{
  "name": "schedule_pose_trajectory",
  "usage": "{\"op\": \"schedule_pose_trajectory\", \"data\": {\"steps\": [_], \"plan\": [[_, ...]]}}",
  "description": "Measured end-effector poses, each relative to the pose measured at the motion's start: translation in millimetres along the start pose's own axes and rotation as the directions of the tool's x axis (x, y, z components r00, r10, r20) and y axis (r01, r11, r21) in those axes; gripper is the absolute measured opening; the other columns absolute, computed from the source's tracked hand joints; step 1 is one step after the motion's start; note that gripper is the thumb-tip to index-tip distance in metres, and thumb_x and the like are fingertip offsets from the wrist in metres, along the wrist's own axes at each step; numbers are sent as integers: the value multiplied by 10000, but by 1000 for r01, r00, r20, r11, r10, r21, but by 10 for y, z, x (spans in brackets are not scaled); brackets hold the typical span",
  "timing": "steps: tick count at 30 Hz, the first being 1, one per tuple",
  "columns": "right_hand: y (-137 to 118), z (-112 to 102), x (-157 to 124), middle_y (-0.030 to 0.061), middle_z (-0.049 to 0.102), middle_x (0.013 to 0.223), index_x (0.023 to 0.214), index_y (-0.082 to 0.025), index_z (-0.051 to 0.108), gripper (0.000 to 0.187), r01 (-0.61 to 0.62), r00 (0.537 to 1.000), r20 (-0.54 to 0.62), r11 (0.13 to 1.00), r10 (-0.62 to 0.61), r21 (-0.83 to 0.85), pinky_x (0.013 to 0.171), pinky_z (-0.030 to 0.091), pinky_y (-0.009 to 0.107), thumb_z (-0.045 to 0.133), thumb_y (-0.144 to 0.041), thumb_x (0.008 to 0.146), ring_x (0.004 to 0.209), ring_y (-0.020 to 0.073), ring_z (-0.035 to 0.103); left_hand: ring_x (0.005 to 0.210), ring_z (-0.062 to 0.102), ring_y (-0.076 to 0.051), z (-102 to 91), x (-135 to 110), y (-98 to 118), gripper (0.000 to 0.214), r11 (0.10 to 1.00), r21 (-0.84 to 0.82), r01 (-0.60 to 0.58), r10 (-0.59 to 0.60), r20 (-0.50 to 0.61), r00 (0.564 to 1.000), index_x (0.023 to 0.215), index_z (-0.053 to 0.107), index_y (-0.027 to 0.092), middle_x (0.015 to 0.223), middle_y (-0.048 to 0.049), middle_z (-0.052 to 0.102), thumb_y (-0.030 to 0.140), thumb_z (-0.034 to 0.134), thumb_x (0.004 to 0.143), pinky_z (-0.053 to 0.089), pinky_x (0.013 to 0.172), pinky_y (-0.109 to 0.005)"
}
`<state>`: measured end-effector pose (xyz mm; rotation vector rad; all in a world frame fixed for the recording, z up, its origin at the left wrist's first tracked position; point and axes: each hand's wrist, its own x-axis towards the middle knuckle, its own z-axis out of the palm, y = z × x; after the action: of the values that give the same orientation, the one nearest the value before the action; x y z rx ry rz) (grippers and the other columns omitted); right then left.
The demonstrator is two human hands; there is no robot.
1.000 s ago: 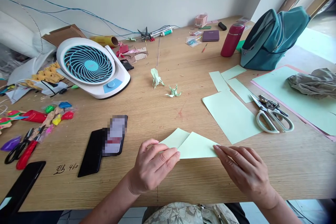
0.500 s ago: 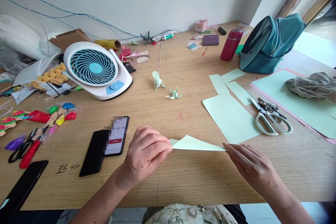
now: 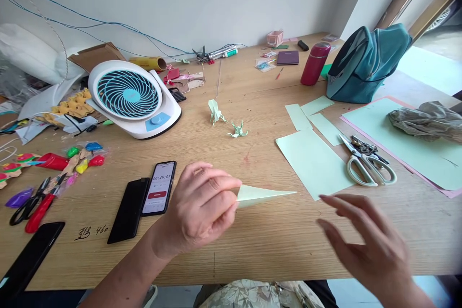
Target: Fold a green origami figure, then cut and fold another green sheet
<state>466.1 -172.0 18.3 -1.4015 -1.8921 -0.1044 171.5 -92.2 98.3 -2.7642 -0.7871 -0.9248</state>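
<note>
My left hand (image 3: 197,207) pinches one end of a folded pale green paper (image 3: 263,195), a long narrow triangle held just above the wooden table (image 3: 252,245) with its tip pointing right. Apart from the paper, my right hand (image 3: 368,243) hovers over the table's front edge with fingers spread and nothing in it; it is slightly blurred. Two small folded green paper figures (image 3: 215,111) (image 3: 237,130) stand farther back in the middle of the table.
Pale green sheets (image 3: 312,161) and white-handled scissors (image 3: 366,166) lie to the right, beside a larger sheet and a crumpled cloth (image 3: 426,120). A teal bag (image 3: 364,65), red bottle (image 3: 314,63), desk fan (image 3: 132,98), two phones (image 3: 159,187) and red-handled scissors (image 3: 31,204) are around.
My left hand has lifted the folded paper off the table and turned it edge-on. My right hand has let go of its right tip and drawn back toward me.
</note>
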Motion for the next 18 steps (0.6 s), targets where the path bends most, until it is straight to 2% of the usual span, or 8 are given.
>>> {"op": "schedule_pose_trajectory", "data": {"steps": [3, 6, 8, 10, 11, 13, 15, 18], "plan": [[-361, 163, 254, 129, 654, 1081, 1289, -176, 568, 405, 140, 983, 105, 987, -149, 81, 755, 493, 365, 644, -293, 909, 890, 232, 627, 971, 657, -182, 38, 106, 152, 71, 992, 43, -119, 117, 42, 992, 840, 624, 180, 1017, -20, 744, 109, 625, 844, 428, 981, -441], [-560, 308, 430, 60, 647, 866, 1022, -182, 646, 132, 163, 976, 109, 961, -190, 221, 663, 450, 305, 538, -154, 949, 734, 161, 589, 1043, 646, -179, -9, 182, 233, 78, 982, 74, -174, 169, 64, 983, 926, 642, 181, 1073, -20, 735, 127, 635, 870, 396, 1058, -447], [-601, 337, 487, 23, 606, 776, 898, -187, 633, 131, 83, 989, 86, 937, -119, 339, 596, 419, 264, 527, -132, 951, 649, 123, 540, 1144, 612, -214, -108, 192, 210, 217, 992, 102, -80, 78, 29, 997, 1104, 631, 201, 1201, -42, 695, 235, 651, 890, 369, 1100, -479], [-595, 331, 512, -3, 545, 708, 778, -193, 586, 169, -68, 996, 86, 895, 33, 440, 528, 380, 238, 555, -158, 941, 595, 103, 486, 1257, 538, -286, -219, 159, 135, 550, 988, 68, 137, -133, -60, 989, 1340, 512, 203, 1346, -103, 600, 438, 669, 868, 368, 1106, -520], [-583, 328, 519, -15, 508, 671, 722, -198, 550, 214, -162, 986, 107, 857, 125, 489, 504, 362, 233, 570, -181, 935, 573, 98, 462, 1304, 494, -315, -257, 128, 87, 725, 966, 22, 258, -255, -71, 964, 1433, 419, 197, 1418, -136, 530, 530, 670, 839, 369, 1106, -526], [-553, 343, 524, -35, 456, 605, 668, -205, 513, 277, -364, 931, 207, 715, 301, 597, 473, 352, 231, 595, -261, 926, 528, 96, 428, 1366, 425, -341, -266, 45, -12, 944, 885, -127, 448, -452, 0, 892, 1530, 259, 203, 1485, -164, 449, 661, 635, 795, 345, 1128, -527], [-517, 401, 512, -34, 499, 590, 710, -201, 571, 261, -548, 829, 369, 479, 420, 686, 459, 383, 231, 632, -366, 902, 499, 96, 447, 1390, 400, -344, -160, -50, -97, 1006, 748, -292, 596, -565, 193, 802, 1549, 212, 242, 1497, -153, 441, 690, 647, 760, 321, 1150, -521], [-454, 546, 437, -2, 617, 654, 780, -183, 644, 303, -686, 669, 545, 137, 505, 715, 464, 436, 239, 729, -473, 804, 488, 100, 512, 1363, 444, -329, 157, -166, -172, 1058, 428, -511, 745, -623, 430, 653, 1548, 190, 281, 1527, -151, 397, 593, 763, 716, 395, 1108, -475]]}}
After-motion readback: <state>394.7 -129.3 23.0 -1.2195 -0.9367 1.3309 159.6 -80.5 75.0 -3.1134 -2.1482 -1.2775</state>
